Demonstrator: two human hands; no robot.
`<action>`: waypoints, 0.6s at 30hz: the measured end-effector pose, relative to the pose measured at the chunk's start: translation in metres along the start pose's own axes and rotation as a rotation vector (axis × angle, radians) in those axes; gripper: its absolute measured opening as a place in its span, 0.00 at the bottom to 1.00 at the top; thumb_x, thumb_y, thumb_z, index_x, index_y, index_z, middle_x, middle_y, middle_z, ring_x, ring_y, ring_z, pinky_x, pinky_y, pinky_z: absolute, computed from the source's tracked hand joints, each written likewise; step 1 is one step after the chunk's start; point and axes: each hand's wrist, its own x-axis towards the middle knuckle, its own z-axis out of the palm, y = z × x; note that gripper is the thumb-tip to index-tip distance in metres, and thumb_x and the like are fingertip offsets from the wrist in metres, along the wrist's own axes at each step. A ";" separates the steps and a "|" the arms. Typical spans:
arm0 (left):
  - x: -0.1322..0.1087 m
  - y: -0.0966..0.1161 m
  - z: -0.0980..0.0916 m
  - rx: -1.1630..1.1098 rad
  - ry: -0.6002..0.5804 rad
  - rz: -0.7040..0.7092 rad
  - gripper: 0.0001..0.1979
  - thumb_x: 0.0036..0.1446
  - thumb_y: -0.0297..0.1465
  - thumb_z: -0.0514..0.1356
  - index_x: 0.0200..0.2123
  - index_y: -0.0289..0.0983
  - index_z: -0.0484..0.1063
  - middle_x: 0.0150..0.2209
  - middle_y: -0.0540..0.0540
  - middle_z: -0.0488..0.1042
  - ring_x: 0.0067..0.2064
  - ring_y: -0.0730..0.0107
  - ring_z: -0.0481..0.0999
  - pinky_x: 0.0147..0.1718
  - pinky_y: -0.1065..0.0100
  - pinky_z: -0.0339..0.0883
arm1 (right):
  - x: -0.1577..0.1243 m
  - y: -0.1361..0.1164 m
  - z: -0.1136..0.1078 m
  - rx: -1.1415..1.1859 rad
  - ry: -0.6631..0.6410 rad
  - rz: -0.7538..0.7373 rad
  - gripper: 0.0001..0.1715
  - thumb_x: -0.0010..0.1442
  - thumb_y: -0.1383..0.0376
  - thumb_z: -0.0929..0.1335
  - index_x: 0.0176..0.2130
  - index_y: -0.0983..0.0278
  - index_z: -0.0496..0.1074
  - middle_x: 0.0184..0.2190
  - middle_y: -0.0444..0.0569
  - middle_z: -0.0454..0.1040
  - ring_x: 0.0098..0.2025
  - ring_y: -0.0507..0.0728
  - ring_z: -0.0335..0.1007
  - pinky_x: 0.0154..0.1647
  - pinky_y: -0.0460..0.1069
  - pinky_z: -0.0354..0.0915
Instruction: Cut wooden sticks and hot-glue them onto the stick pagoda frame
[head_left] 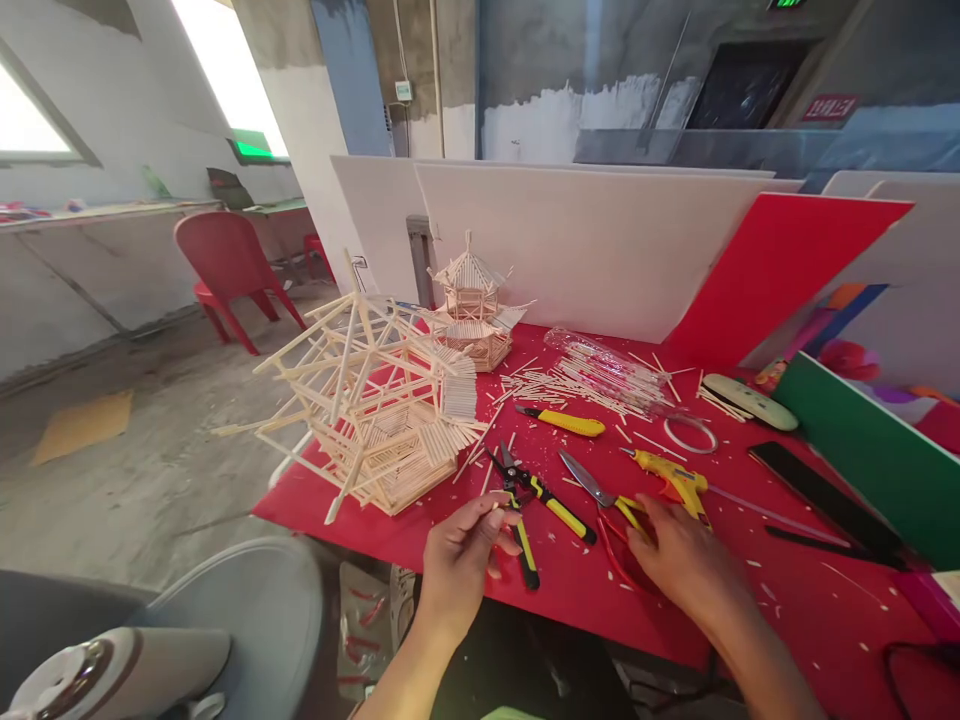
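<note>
My left hand point(466, 545) is pinched closed at the table's front edge, on something small that I cannot make out. Beside it lie cutting pliers point(559, 510) with black and yellow handles. My right hand point(671, 545) has its fingers on the handles of the scissors point(589, 478), which lie on the table; red handles point(615, 560) show by the fingers. A yellow glue gun point(675, 480) rests just beyond that hand. On the left stands a large open frame point(375, 400) of wooden sticks, partly covered with stick roofing. Behind it is a smaller stick pagoda point(472, 300).
Loose sticks point(607, 380), a yellow utility knife point(570, 423) and a tape ring point(690, 434) lie mid-table. A black phone-like slab point(821, 500) and green board point(877, 450) are at the right. A flask point(150, 665) stands on a grey stool point(277, 600) at the lower left.
</note>
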 end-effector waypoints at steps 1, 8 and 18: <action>0.000 0.000 -0.001 -0.023 0.003 -0.006 0.16 0.57 0.39 0.63 0.44 0.35 0.75 0.36 0.40 0.81 0.26 0.67 0.79 0.18 0.73 0.65 | -0.001 0.008 0.002 0.013 -0.035 -0.009 0.30 0.62 0.62 0.61 0.61 0.70 0.65 0.47 0.61 0.74 0.49 0.65 0.72 0.46 0.55 0.67; -0.004 0.001 -0.005 -0.088 0.012 0.044 0.13 0.55 0.40 0.65 0.34 0.35 0.75 0.23 0.48 0.76 0.19 0.73 0.73 0.14 0.77 0.57 | -0.002 -0.003 0.003 0.011 -0.131 -0.068 0.42 0.55 0.66 0.65 0.67 0.66 0.56 0.49 0.61 0.74 0.51 0.67 0.72 0.47 0.55 0.66; -0.012 0.000 -0.016 -0.010 0.055 0.134 0.11 0.57 0.38 0.64 0.34 0.36 0.76 0.27 0.49 0.74 0.17 0.81 0.62 0.16 0.75 0.56 | -0.023 -0.014 -0.010 0.702 -0.053 -0.114 0.41 0.59 0.54 0.67 0.66 0.59 0.51 0.51 0.54 0.74 0.53 0.64 0.72 0.47 0.55 0.70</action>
